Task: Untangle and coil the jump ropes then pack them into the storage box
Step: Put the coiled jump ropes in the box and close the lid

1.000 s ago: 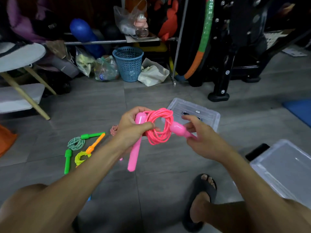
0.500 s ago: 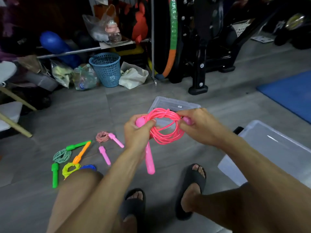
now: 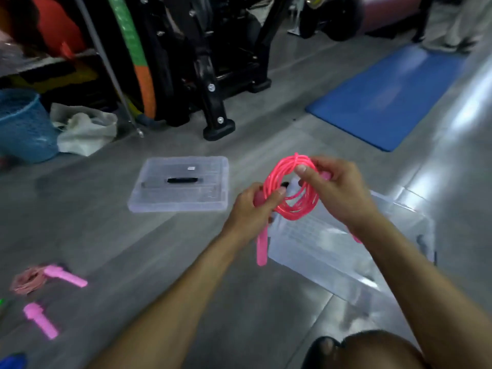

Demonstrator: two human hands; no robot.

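Half a second ago the coiled bright-pink plastic jump rope (image 3: 292,189) was held over the clear flat plastic lid (image 3: 181,183) on the grey floor (image 3: 111,235); now it is held over the near-left part of the clear plastic storage box (image 3: 354,251), which sits just right of the lid, and the view has swung to the right. The left hand (image 3: 253,209) is curled round one pink handle (image 3: 262,243), thumb pressing the coil against it, with the handle's lower end hanging down past the box's left edge. The right hand (image 3: 338,187) pinches the top of the coil between thumb and fingers and also encloses the second handle, of which only pink bits show behind the fingers and below the wrist. The rope is above the box, not in it.

Well left of the lid, on the floor, lies a pale pink coiled rope with two pink handles (image 3: 48,280), which now sits near the bottom-left corner instead of mid-frame. The green and orange ropes have almost slipped from view. Beyond the lid stand a black metal equipment frame (image 3: 210,102), a blue mesh basket (image 3: 24,126) and a crumpled white bag (image 3: 85,129). Far right of the lid lies a blue exercise mat (image 3: 386,94). Both forearms cross the box's near side and hide part of it.
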